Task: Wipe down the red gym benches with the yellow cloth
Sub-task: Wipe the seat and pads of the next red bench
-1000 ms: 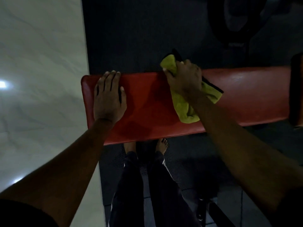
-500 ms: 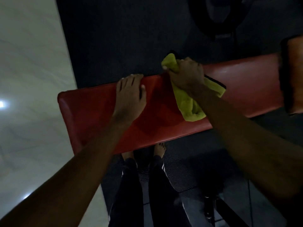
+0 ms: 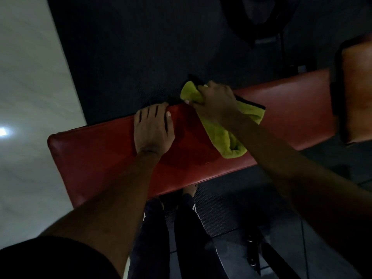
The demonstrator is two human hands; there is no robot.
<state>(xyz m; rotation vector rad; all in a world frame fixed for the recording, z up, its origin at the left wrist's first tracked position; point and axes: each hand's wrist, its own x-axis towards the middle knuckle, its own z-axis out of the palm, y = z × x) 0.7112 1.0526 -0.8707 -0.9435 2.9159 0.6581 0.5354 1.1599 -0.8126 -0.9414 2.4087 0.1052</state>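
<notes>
Head view, very dim. Long red bench (image 3: 96,158) slanting across frame, left end nearer, beside pale floor (image 3: 30,97). Right end cut off behind second reddish pad (image 3: 358,87) with dark edging at far right, itself cropped by frame edge.

Yellow cloth (image 3: 221,137) bunched on bench top, right of centre, draped from far edge toward near edge. Black trim (image 3: 249,103) along its right side. Middle of cloth hidden under hand and forearm.

Right hand (image 3: 216,101) clenched on upper part of yellow cloth at far edge of bench, fingers curled into fabric. Left hand (image 3: 153,129) just left of cloth, apart from it, palm down on bench, fingers straight to far edge, grasping nothing.

Forearms entering from near side. Dark sleeve (image 3: 50,258) at near left corner, cropped.

Under near edge of bench: bare toes (image 3: 189,191), mostly hidden by pad. Dark trouser legs (image 3: 149,238) with white side stripes, brand not legible.

Dark mat (image 3: 130,57) beyond bench. Black machine shape (image 3: 259,17) far right, too dark to identify. Dark frame part (image 3: 253,256) near right, blurred, unclear. Any lettering on gear too dark to read.
</notes>
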